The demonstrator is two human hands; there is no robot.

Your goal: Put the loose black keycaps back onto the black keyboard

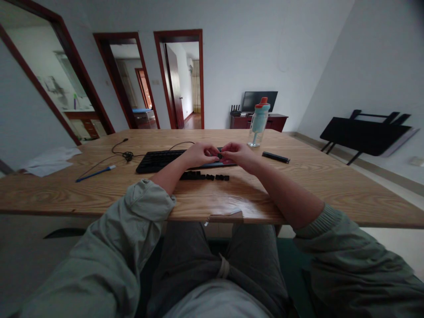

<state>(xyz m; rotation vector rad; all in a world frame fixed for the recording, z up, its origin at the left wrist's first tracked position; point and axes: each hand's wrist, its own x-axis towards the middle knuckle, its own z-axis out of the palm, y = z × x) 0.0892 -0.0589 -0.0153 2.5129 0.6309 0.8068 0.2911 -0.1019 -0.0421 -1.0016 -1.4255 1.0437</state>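
Note:
A black keyboard (157, 160) lies across the table, its right part hidden behind my hands. Over that part, my left hand (201, 154) and my right hand (239, 154) meet with fingertips pinched together. Between them is a small black piece (220, 155) that looks like a keycap, gripped from both sides. In front of the keyboard sits a row of loose black keycaps (194, 176), partly covered by my left forearm. A few more keycaps (221, 177) lie at the right end of that row.
A clear bottle (259, 126) with a red and teal lid stands behind my right hand. Nearby lies a slim black bar (276, 157). To the left are a coiled cable (127, 155), a blue brush (96, 174) and white paper (51, 160). Torn tape (227, 216) marks the table's front edge.

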